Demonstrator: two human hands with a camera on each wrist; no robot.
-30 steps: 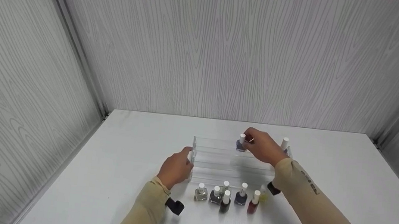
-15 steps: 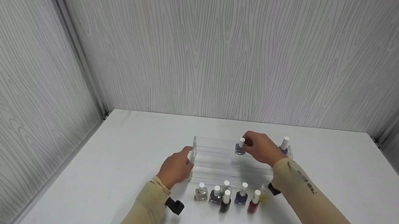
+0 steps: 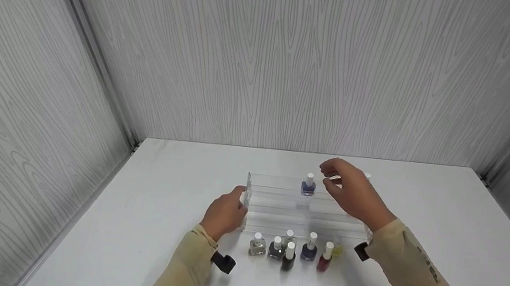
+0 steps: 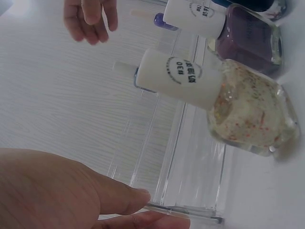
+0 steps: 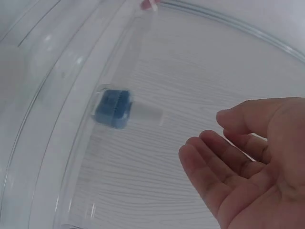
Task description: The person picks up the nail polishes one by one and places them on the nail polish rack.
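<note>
The clear tiered rack (image 3: 277, 203) is seen at frame centre, its left end pinched by the left hand (image 3: 224, 214). The right hand (image 3: 350, 192) is held loosely spread, empty, just right of the blue bottle (image 3: 308, 185) on the rack's top tier.

The head camera looks down and forward over the table (image 3: 420, 205) from some distance. Both wrist cameras sit very near the clear rack (image 3: 277, 198); all three views share the blue bottle (image 3: 308, 186).
</note>
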